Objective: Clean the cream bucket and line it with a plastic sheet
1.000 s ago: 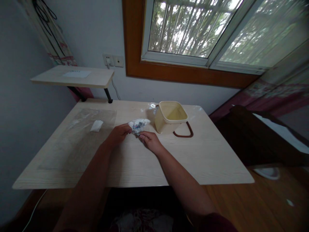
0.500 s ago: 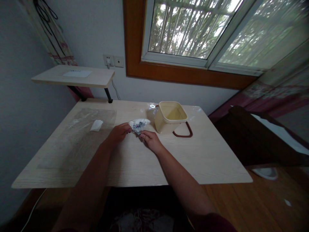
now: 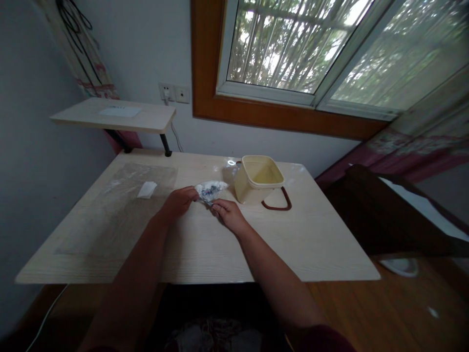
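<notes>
Packet (image 3: pixel 211 189) sits between both hands (image 3: pixel 180 201) (image 3: pixel 230 215), pinched by each.

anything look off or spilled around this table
A small white scrap lies on the floor right of the table, perhaps dropped litter. The white packet in the left hand and right hand looks crumpled, too small to tell if torn. I see no spill.

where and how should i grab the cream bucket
I'd likely pinch the near rim of the cream bucket, coming down from above on the camera side: the mouth opens upward and the rim juts out past the sides. The left side seems less handy, with the white packet held close by. The brown handle sits low to the right; whether it is attached is unclear.
</notes>
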Demonstrator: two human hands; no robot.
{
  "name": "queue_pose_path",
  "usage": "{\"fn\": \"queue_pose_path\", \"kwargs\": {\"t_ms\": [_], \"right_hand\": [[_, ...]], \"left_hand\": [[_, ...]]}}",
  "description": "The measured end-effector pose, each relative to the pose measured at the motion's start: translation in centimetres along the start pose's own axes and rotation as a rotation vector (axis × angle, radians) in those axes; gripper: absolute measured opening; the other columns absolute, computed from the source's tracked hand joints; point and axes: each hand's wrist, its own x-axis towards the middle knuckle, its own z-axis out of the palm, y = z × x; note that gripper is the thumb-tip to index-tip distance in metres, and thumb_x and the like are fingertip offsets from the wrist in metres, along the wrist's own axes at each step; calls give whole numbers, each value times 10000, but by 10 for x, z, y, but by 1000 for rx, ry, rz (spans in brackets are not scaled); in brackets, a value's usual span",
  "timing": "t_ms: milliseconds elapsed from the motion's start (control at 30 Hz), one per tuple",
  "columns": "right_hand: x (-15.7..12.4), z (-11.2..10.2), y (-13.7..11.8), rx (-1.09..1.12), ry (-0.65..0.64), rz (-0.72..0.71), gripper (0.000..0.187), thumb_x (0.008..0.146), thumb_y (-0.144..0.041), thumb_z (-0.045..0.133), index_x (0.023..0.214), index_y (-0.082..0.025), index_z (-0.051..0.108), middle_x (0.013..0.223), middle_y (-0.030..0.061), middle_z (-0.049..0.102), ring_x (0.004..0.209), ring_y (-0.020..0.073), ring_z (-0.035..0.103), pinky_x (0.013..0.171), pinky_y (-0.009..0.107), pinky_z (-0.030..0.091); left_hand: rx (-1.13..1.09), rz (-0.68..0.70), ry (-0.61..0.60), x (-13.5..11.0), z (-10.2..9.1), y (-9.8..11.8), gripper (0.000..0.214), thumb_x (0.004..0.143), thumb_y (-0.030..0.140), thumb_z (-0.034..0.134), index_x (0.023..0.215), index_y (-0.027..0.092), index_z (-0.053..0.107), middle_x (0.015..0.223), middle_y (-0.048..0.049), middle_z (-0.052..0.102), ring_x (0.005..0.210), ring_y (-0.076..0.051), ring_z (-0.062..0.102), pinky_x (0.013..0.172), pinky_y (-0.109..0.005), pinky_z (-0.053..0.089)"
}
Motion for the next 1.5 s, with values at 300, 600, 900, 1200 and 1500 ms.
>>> {"fn": "queue_pose_path", "kwargs": {"t_ms": [300, 600, 900, 1200, 1500], "right_hand": [[-1, -1, 2, 23, 32, 25, 325, 938, -470, 558, 850, -191, 699, 671, -16, 567, 640, 138, 491, 646, 252, 397], [-1, -2, 0, 76, 126, 56, 337, 919, -491, 590, 887, -184, 724, 651, -20, 570, 625, 138, 499, 626, 253, 401], [-1, -2, -2, 11, 166, 32, 292, 885, -454, 609, 856, -194, 738, 785, 12, 668, 760, 171, 578, 730, 270, 440], [-1, -1, 3, 101, 205, 57, 327, 909, -502, 605, 896, -192, 709, 664, -18, 580, 639, 146, 519, 634, 260, 417], [-2, 0, -2, 47, 192, 60, 307, 898, -479, 603, 822, -194, 690, 611, -29, 539, 601, 138, 489, 596, 253, 383]], "left_hand": [[-28, -32, 39, 0, 2, 1, 242, 959, 208, 439, 783, 199, 605, 791, -33, 600, 740, -169, 561, 702, -274, 422], [-147, -92, 173, 0, 4, 12, 294, 1006, 300, 426, 811, 189, 617, 750, -20, 568, 717, -158, 549, 708, -277, 431], [-67, -92, 220, -1, 4, 7, 292, 1001, 304, 445, 816, 192, 640, 758, -36, 585, 730, -171, 566, 701, -287, 430], [-144, -161, 323, 2, 2, 21, 260, 985, 327, 504, 837, 192, 671, 741, -32, 604, 720, -172, 580, 682, -293, 434], [-131, -149, 336, 2, 1, 19, 258, 964, 227, 474, 736, 193, 591, 702, -25, 557, 692, -168, 545, 665, -306, 408]]}}
